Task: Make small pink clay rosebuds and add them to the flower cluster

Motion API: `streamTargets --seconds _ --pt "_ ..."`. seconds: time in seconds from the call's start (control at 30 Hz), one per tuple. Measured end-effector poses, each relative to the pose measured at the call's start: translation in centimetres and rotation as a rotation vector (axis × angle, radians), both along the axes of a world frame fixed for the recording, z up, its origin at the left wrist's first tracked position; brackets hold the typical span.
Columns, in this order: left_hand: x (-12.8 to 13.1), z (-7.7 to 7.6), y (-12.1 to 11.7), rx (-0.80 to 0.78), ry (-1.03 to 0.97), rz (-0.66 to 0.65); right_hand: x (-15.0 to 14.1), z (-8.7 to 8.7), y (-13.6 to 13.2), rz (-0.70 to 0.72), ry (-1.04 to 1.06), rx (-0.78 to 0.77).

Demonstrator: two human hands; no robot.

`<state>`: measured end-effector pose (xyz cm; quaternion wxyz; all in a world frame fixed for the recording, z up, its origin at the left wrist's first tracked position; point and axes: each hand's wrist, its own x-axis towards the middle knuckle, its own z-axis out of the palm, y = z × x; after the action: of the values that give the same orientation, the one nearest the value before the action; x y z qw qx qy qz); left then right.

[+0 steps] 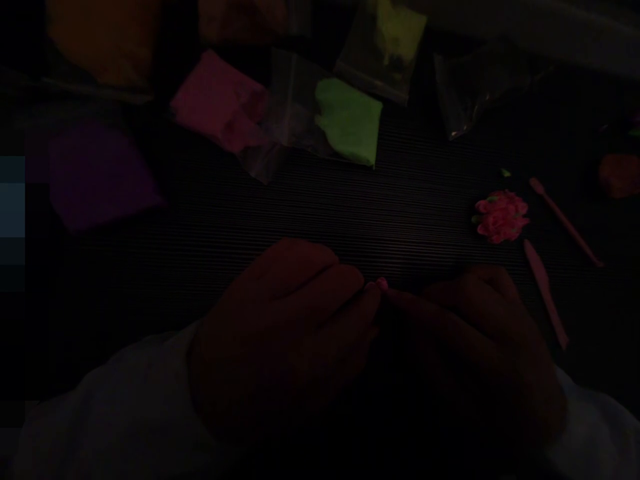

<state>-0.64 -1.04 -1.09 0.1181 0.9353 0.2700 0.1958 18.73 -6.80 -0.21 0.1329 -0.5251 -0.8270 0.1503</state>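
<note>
In the dim head view, a small bit of pink modelling clay [382, 284] sits between my two hands at the fingertips. My left hand [295, 320] pinches it with thumb and index finger, the other fingers curled in. From the other side, the outstretched index finger of my right hand [480, 333] touches the clay or comes very near it. The remaining fingers of that hand are folded, and its thumb is lost in the dark. To the right lies a pink clay flower cluster [503, 217] with small green pieces on it.
Two slim pink modelling tools [547, 293] lie at the right. A brown-red clay lump [619, 175] is at the right edge. Bags of pink clay [220, 100], green clay [350, 120], yellow clay [400, 33], purple clay [100, 177] and orange clay [105, 40] lie across the back and left.
</note>
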Motion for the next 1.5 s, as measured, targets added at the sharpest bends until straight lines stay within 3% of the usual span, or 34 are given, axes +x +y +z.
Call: streamTargets --seconds 1.13,1.5 --pt "-0.05 0.05 0.14 0.012 -0.033 -0.014 0.03 -0.17 -0.13 0.041 -0.012 -0.003" --pt "0.13 0.09 -0.13 -0.011 0.006 -0.012 -0.10 0.00 -0.08 -0.080 0.056 -0.001"
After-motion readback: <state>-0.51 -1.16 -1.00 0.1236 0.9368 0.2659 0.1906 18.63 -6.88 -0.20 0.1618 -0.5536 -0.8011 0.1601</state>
